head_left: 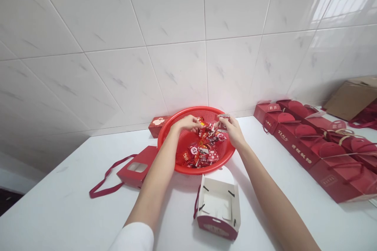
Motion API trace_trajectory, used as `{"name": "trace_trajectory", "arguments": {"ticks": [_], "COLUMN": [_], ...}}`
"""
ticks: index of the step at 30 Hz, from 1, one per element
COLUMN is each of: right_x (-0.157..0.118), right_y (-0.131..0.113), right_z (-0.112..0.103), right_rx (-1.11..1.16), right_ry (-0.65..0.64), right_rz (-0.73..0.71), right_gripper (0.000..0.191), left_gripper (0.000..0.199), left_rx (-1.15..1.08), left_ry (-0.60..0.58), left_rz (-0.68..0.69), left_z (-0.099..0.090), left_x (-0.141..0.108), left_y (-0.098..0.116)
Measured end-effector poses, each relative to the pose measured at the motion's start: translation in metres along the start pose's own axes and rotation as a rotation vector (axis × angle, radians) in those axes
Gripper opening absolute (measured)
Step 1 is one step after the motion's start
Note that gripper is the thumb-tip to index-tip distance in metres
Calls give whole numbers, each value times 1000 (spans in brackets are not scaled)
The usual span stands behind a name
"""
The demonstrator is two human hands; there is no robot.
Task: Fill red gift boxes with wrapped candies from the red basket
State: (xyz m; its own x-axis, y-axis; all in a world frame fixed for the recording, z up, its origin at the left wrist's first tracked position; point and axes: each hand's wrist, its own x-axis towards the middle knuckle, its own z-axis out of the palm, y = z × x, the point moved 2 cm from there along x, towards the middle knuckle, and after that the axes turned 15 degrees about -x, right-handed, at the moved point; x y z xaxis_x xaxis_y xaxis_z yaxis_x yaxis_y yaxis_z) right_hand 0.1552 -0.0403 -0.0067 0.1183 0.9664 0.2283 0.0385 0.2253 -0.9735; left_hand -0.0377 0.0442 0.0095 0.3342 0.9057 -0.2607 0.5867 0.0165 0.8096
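A red plastic basket holds a heap of small red-wrapped candies, mostly on its right side. Over the basket, my left hand has its fingers closed at a red and yellow wrapper. My right hand grips a red and white candy packet near the right rim. Nearer to me stands an open box with a white inside and a dark red front; no candies show in it.
A dark red box with a window and ribbon lies left of the basket. Behind the basket is a small red box. Rows of red gift boxes stand on the right, with a cardboard box beyond. A tiled wall backs the white table.
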Motion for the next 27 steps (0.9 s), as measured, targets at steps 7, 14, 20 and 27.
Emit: {"name": "trace_trajectory", "arguments": {"ticks": [7, 14, 20, 27], "right_x": [1, -1, -2, -2], "right_y": [0, 1, -1, -2], "right_z": [1, 0, 1, 2], "right_rx": [-11, -24, -23, -30], "right_ry": [-12, -25, -35, -38], "right_rz": [-1, -1, -7, -10], "right_gripper": [27, 25, 26, 23], "left_gripper": [46, 44, 41, 37], "left_rx": [295, 297, 217, 160], "left_ry": [-409, -829, -1022, -1135], "left_rz": [-504, -599, -523, -457], "left_z": [12, 39, 56, 77], "left_x": [-7, 0, -4, -1], "left_y": [-17, -23, -18, -19]}}
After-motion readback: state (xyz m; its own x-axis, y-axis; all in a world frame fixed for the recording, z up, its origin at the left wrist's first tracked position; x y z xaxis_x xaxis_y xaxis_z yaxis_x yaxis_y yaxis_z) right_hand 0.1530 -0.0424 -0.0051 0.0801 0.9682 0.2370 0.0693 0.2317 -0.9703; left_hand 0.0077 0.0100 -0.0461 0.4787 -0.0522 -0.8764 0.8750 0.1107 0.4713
